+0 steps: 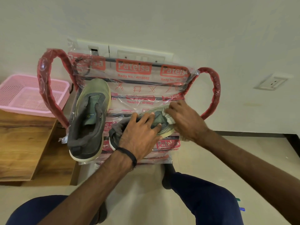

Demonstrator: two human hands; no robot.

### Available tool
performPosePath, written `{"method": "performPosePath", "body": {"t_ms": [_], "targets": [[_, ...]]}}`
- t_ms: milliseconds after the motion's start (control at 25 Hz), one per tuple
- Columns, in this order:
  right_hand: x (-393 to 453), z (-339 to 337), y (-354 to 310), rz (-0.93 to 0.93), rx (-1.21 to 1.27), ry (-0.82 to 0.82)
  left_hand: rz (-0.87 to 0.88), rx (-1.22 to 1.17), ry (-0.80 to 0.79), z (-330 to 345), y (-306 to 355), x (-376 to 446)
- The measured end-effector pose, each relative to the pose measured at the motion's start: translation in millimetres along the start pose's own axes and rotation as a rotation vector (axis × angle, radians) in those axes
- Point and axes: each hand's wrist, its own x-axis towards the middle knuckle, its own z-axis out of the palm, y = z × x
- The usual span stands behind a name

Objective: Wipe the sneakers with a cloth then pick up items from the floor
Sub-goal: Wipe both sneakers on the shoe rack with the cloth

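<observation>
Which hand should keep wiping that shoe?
The right hand: it grips the cloth against the sneaker toe. The left hand is pressing the shoe steady.

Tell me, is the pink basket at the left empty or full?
Empty, as far as visible: the pink basket shows only its bare perforated bottom, though a red handle hides its right edge.
</observation>
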Motion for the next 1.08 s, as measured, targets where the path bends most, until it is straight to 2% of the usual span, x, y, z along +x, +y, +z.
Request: {"method": "performPosePath", "body": {"t_ms": [120,160,320,400,520,600,880,1080], "targets": [[4,-6,15,0.286,0.041,0.045,0.001,-0.001,0.007,-1,6,6],[3,-6,9,0.308,0.062,0.033,0.000,0.001,0.003,0,6,6],[-26,-5,-20,0.125,0.082,-0.053,-0.007,0.002,0.003,1,-1,0],[-38,-8,-22,0.153,0.132,-0.064,-0.002,0.010,-0.002,1,4,0],[-29,-5,-18,0.184,0.019,-0.069,0.003,0.012,-0.009,-1,4,2],[-11,-3,-10,0.263,-0.003,-0.003,-0.005,0.012,-0.002,-1,1,3],[17,7,-3,0.580,0.169,0.114,-0.026,-0.005,-0.008,-2,4,4],[7,5,-8,0.713,0.307,0.138,-0.038,-0.020,-0.006,-1,5,3]]}}
